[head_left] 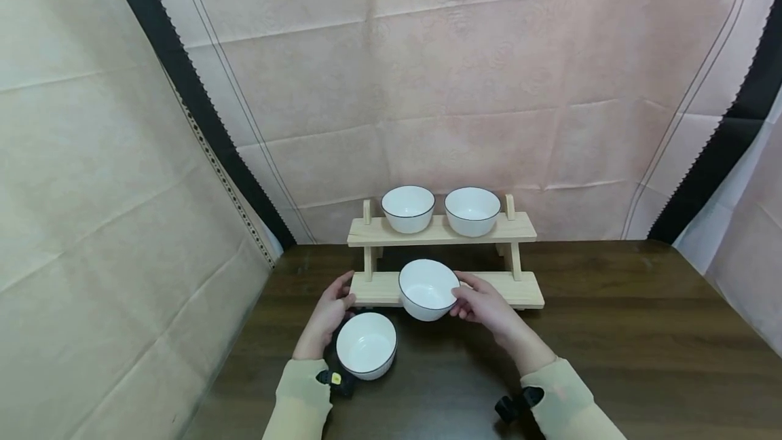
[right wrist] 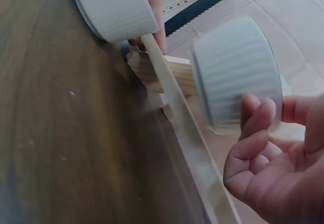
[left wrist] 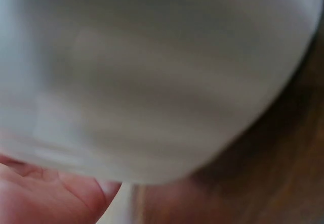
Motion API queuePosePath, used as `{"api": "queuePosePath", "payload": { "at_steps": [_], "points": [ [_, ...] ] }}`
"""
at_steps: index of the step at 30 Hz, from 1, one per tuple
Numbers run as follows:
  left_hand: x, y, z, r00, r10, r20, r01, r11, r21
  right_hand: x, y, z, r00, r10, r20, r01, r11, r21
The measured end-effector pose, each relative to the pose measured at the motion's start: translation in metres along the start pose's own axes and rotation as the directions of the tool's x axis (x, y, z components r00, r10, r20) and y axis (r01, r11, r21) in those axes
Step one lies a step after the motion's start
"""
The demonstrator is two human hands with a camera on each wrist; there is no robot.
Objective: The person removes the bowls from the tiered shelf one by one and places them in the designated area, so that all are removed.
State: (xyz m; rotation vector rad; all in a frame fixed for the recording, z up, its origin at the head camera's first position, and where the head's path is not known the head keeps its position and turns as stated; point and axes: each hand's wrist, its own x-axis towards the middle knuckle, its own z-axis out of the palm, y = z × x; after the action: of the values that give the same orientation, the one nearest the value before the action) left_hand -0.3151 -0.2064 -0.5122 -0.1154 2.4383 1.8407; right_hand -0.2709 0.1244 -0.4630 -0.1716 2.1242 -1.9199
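Observation:
My right hand (head_left: 482,301) pinches the rim of a white bowl (head_left: 424,290) with a thin dark edge, thumb and fingers on its right side. In the right wrist view this ribbed bowl (right wrist: 235,75) hangs tilted close over the lower tier of a two-tier wooden stand (head_left: 507,287). At the left end of that tier, my left hand (head_left: 332,304) grips the board. Another white bowl (head_left: 366,345) stands on the table just right of my left wrist. Its blurred side (left wrist: 152,92) fills most of the left wrist view and hides much there.
Two matching bowls, a left one (head_left: 408,209) and a right one (head_left: 472,212), sit side by side on the stand's upper tier (head_left: 440,231). The dark wooden table (head_left: 611,318) lies beneath. A pale cloth backdrop (head_left: 464,100) rises behind and along both sides.

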Motion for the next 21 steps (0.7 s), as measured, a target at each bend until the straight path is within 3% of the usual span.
{"api": "queuePosePath", "payload": {
  "at_steps": [5, 11, 21],
  "points": [
    [0.001, 0.000, 0.000, 1.000, 0.008, 0.004, -0.008, 1.000, 0.003, -0.004, -0.005, -0.008, 0.995, -0.029, 0.095, 0.033, 0.999, -0.039],
    [0.000, 0.000, -0.001, 1.000, 0.017, 0.001, -0.017, 1.000, -0.001, -0.008, -0.008, -0.015, 0.971, -0.057, 0.232, 0.078, 0.994, -0.083],
    [0.000, 0.001, 0.000, 0.999, 0.027, 0.018, -0.027, 1.000, -0.004, -0.014, -0.005, -0.020, 0.937, 0.005, 0.350, 0.066, 0.979, -0.192]
  ]
}}
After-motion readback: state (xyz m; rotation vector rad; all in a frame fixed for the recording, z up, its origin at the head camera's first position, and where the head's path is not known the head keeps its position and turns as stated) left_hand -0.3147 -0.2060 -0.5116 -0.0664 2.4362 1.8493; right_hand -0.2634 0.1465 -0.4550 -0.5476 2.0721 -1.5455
